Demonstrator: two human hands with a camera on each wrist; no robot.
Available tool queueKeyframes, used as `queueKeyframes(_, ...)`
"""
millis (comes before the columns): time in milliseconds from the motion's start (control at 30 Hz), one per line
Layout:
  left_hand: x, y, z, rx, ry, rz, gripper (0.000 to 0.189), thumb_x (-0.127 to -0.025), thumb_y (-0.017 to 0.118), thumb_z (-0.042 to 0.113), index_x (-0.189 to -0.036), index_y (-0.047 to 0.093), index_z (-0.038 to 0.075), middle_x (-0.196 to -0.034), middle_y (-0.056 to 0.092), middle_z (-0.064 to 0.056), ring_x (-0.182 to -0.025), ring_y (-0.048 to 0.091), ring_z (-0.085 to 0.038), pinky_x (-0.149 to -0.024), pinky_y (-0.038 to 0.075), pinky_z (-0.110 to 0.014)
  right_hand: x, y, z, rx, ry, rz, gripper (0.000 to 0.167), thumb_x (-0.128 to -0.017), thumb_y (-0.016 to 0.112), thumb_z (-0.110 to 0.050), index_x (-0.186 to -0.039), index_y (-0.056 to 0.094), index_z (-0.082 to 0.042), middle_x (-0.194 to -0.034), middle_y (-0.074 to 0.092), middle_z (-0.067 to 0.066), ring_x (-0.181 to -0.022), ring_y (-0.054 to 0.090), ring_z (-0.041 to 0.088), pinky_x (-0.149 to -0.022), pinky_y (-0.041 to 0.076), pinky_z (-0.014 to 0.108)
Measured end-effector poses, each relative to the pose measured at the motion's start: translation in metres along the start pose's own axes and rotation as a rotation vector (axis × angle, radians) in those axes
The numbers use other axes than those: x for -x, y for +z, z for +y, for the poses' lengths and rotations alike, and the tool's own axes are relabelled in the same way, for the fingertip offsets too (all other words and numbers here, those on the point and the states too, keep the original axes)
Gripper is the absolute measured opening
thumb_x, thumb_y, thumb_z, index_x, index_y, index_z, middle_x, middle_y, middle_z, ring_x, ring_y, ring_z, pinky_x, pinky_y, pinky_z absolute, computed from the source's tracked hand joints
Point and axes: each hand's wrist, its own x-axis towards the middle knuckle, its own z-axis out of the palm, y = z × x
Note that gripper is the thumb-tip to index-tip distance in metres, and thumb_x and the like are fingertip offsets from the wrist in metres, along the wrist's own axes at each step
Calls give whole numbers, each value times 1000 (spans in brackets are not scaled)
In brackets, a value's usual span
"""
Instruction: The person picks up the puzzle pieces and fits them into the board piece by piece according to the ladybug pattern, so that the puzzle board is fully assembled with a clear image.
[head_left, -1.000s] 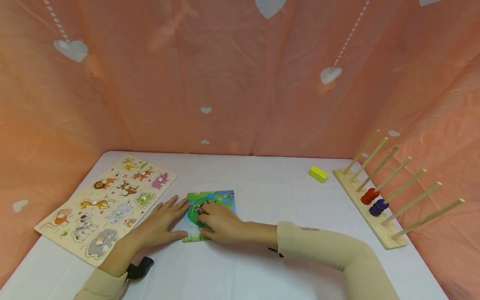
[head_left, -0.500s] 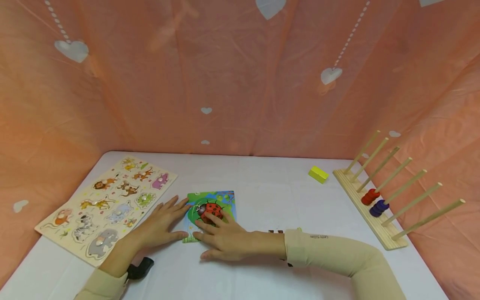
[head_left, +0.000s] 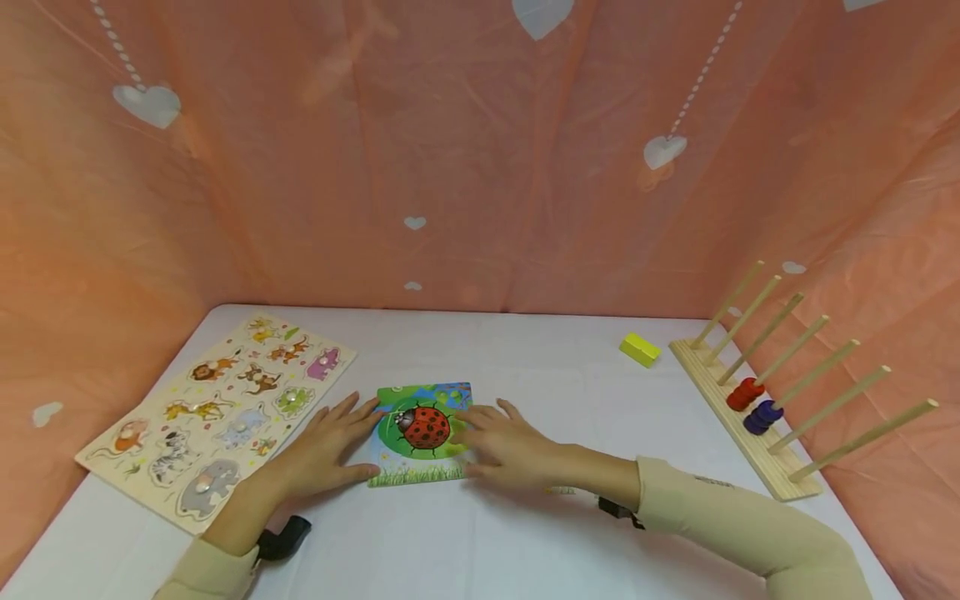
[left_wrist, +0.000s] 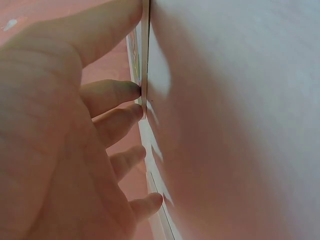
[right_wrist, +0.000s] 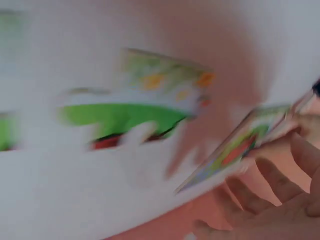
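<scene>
A small ladybug picture board, blue and green with a red ladybug, lies flat between my two hands. My left hand has its fingers spread, with thumb and index fingertips at the board's left edge. In the left wrist view, the fingertips meet the board's thin side. My right hand is slightly blurred, fingers extended at the board's right edge. Beyond it in the right wrist view lies a blurred cut-out picture piece, green with a little red, mostly hidden by the right forearm in the head view.
A wooden animal peg puzzle lies at the left, close to the left forearm. On the right stands a wooden rack with upright pegs, some bearing red rings and blue rings. A yellow block sits at the back right.
My right hand has lifted off the middle of the board and moved right to its edge, uncovering the whole ladybug. The left hand has stayed in place.
</scene>
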Motion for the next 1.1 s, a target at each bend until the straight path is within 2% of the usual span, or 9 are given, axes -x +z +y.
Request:
queueKeyframes(100,0,1,0,-3,6,0,80,-86,73,49,-145,50,0,-155,37,-21,-143,24,-51,-105,19,-78,24,-6,15,-89,59,55,35,-88,76,-19,-121,69,-9,-126,61,9,-121,54,26,-106,35,60)
queueKeyframes(167,0,0,1,-3,7,-1,80,-86,73,49,-144,50,0,-155,37,-21,-143,24,-51,-105,19,-78,39,-8,23,-123,94,69,37,-83,80,-14,-117,70,-6,-113,62,5,-106,57,19,-97,43,52)
queueKeyframes(233,0,0,2,-5,5,-4,79,-86,73,48,-144,50,0,-156,37,-21,-143,24,-51,-105,19,-77,52,-8,28,-157,128,64,40,-79,83,-12,-116,70,-5,-103,61,1,-93,55,12,-87,45,41)
queueKeyframes(333,1,-1,4,-16,5,1,78,-87,73,48,-144,50,0,-156,36,-21,-143,24,-50,-106,20,-77,68,-6,31,-186,160,51,46,-75,86,-9,-117,68,-3,-94,56,-3,-81,46,7,-74,40,30)
queueKeyframes(500,4,0,9,-47,36,30,72,-89,73,43,-144,51,1,-155,38,-20,-143,27,-48,-106,23,-75,81,-2,31,-145,200,85,48,-70,86,-2,-114,68,-3,-90,52,-5,-79,45,8,-70,37,27)
queueKeyframes(800,7,0,13,-21,199,19,57,-86,78,31,-133,63,4,-149,46,-22,-138,36,-48,-105,32,-69,88,1,33,-127,235,113,42,-69,82,9,-107,67,-4,-92,55,-3,-85,50,14,-71,46,31)
queueKeyframes(1100,7,0,11,-17,238,-3,47,-87,77,28,-128,68,5,-144,51,-23,-135,41,-48,-102,36,-68,90,5,33,-115,235,122,42,-69,85,6,-105,67,-4,-92,54,-3,-86,51,14,-69,48,29)
